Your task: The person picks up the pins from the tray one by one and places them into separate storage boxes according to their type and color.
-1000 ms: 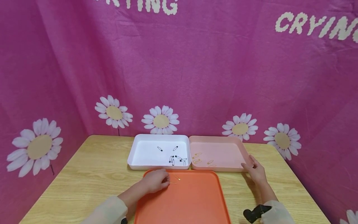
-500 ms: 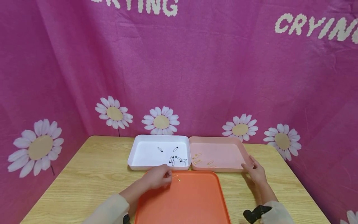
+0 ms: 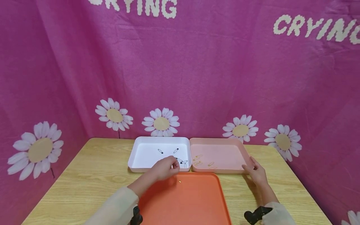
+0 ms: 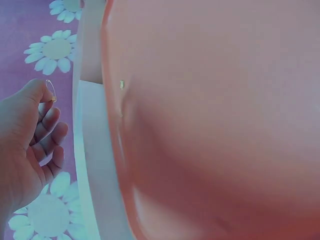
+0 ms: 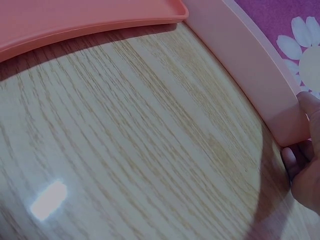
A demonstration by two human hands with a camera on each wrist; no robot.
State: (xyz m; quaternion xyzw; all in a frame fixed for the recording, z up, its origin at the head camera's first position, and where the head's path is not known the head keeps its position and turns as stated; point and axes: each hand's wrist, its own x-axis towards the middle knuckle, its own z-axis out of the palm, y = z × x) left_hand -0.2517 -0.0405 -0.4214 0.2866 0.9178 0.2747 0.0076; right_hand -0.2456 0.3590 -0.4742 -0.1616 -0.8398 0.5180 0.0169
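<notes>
In the left wrist view, a gold safety pin (image 4: 52, 92) is pinched at the fingertips of my left hand (image 3: 166, 168). The hand hovers over the near edge of the white tray (image 3: 144, 153), partly hiding the black-headed safety pins (image 3: 184, 162) in it. Another gold safety pin (image 4: 122, 85) lies by the far rim of the orange tray (image 3: 197, 200), mostly hidden by that hand in the head view. My right hand (image 3: 257, 173) grips the near right corner of the pink tray (image 3: 225, 151), thumb over its rim. Several gold safety pins (image 3: 198, 163) lie at the pink tray's left end.
Side by side, the white and pink trays stand behind the orange one on a wooden table (image 3: 104, 162). A magenta curtain (image 3: 197, 78) with daisies hangs close behind and along both sides.
My left hand has lifted a gold safety pin from the orange tray and moved up and right to the white tray's near edge. My right hand stays at the pink tray's corner.
</notes>
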